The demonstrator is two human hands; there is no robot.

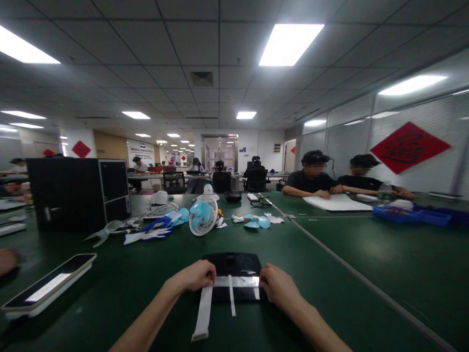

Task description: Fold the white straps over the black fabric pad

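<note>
Fingers curled, left hand (pixel 204 275) and right hand (pixel 273 281) flank a glossy black panel (pixel 242 268), their grip unclear; probably stiff and slippery, it is best held by its edges.

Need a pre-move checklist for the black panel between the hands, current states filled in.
1. Black panel resting on the green table: ok.
2. Both hands at the panel: ok, left hand at its left side, right hand at its right.
3. Wide white ribbon within the panel's outline: not ok, its lower end extends past the near edge.
4. Narrow white strip within the outline: not ok, it also runs past the near edge.
5. Fan apart from the panel: ok, it sits beyond the far edge.
6. Firmness of either grip: cannot tell, fingers hide the contact.
</note>
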